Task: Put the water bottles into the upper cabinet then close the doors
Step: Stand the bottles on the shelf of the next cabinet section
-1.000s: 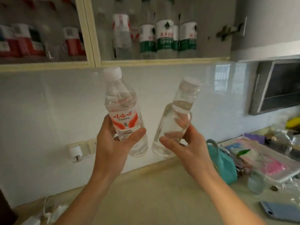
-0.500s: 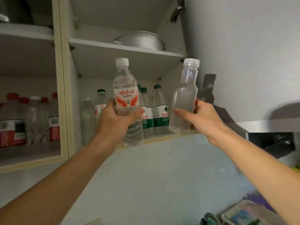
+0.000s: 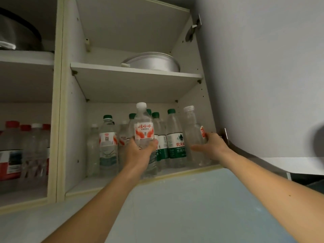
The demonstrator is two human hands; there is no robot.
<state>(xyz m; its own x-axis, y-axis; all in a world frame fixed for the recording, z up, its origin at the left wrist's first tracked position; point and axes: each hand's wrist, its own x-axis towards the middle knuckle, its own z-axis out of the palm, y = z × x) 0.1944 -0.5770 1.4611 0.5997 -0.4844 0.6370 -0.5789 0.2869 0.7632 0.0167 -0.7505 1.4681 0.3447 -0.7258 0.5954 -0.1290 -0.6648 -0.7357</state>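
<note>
Two water bottles stood upright at the front of the upper cabinet's bottom shelf. The red-labelled bottle was gripped by the left hand, fingers closed around it. The clear bottle was gripped by the right hand. Green-capped bottles stood just behind; the door hung open.

The clear bottle has a white cap and a white label with red script and orange-red wings. Behind it, green-capped bottles wear green-and-white labels — red-capped ones wear red. The cabinet is cream-edged, white inside — the pan silver-grey.
</note>
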